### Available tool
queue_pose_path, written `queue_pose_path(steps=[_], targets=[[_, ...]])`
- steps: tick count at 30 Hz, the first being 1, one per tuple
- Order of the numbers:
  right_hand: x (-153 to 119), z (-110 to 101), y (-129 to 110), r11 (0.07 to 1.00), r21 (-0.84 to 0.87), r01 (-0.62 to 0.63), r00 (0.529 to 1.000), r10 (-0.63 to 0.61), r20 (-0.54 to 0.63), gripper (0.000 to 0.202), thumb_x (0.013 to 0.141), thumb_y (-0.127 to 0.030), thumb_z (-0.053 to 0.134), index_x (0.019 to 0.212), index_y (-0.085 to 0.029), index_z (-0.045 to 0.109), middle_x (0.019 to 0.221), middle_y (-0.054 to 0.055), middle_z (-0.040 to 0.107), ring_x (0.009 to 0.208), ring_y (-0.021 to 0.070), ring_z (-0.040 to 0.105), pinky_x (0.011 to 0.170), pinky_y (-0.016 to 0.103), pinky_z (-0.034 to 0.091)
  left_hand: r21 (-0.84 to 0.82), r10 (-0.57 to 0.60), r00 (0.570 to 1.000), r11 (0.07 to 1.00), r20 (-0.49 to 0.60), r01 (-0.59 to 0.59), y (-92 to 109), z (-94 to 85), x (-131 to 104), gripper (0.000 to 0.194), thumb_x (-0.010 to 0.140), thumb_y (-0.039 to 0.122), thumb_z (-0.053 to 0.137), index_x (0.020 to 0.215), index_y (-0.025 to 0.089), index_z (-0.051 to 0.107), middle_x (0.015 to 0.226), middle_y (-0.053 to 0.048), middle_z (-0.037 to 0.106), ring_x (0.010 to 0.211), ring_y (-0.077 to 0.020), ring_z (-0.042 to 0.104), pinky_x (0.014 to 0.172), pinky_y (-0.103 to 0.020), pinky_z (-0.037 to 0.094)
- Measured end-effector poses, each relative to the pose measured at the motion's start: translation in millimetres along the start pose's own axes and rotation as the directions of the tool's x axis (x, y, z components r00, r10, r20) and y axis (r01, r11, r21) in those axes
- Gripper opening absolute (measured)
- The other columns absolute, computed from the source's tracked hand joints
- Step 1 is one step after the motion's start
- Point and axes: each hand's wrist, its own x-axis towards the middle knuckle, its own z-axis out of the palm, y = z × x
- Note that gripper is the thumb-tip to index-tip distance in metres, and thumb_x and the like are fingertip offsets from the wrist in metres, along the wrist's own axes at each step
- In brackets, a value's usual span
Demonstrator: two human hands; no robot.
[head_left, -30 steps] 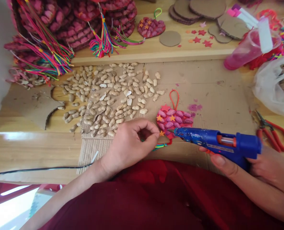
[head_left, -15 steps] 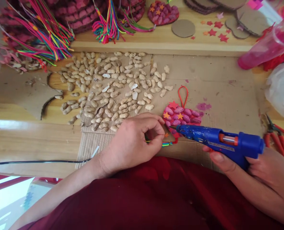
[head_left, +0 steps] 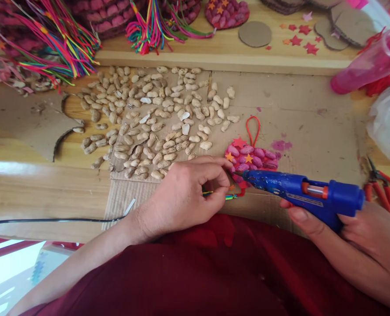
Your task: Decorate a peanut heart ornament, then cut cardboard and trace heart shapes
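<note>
Table (head_left: 50,184) full of peanuts (head_left: 170,156). Right hand (head_left: 359,237) grips my glue gun (head_left: 283,184), left hand (head_left: 188,193) curls by the ornament (head_left: 257,161), can't tell if it's pinching. Steady nozzle (head_left: 240,174), small dabs.

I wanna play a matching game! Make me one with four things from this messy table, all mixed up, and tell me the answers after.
1. glue gun
2. loose peanuts
3. pliers
4. cardboard disc

A. with red handles, near the picture's right edge
B. lying flat on the wooden ledge
C. blue, held in the right hand
D. tan, scattered about

Pairs: 1-C, 2-D, 3-A, 4-B
</note>
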Motion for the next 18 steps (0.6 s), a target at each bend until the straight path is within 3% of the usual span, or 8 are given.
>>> queue_pose_path(steps=[3,13,18], targets=[[-2.1,-2.2,0.3,0.989,-0.128,0.080,0.994,-0.070,0.079,0.011,0.094,-0.043,0.062,0.098,-0.033,0.062,0.088,0.002,0.070,0.087,0.0291,0.070,0.061,0.036,0.051,0.005,-0.002,1.000,1.000,0.010,0.002,0.2,0.4,0.6,0.021,0.081,0.002,0.062,0.075,0.021,0.066,0.108,0.000,0.077,0.117,-0.0171,0.069,0.091,-0.025,0.056],[-1.0,-3.2,-2.3,0.977,-0.177,0.120,0.992,-0.108,0.072,0.012,0.096,-0.044,0.059,0.104,-0.035,0.061,0.092,0.000,0.071,0.087,0.0263,0.071,0.068,0.036,0.053,-0.004,-0.007,1.000,1.000,0.014,0.007,-1.1,0.8,1.5,0.021,0.081,0.001,0.061,0.074,0.021,0.063,0.102,0.000,0.077,0.117,-0.0155,0.069,0.091,-0.023,0.055],[-2.5,-2.5,-0.5,0.977,-0.179,0.119,0.992,-0.108,0.069,0.011,0.096,-0.043,0.060,0.103,-0.035,0.062,0.090,0.000,0.071,0.084,0.0261,0.071,0.063,0.036,0.053,-0.010,-0.018,1.000,1.000,0.020,0.018,-2.3,1.2,1.3,0.021,0.081,0.000,0.061,0.074,0.021,0.063,0.101,0.001,0.076,0.118,-0.0149,0.069,0.091,-0.022,0.054]])
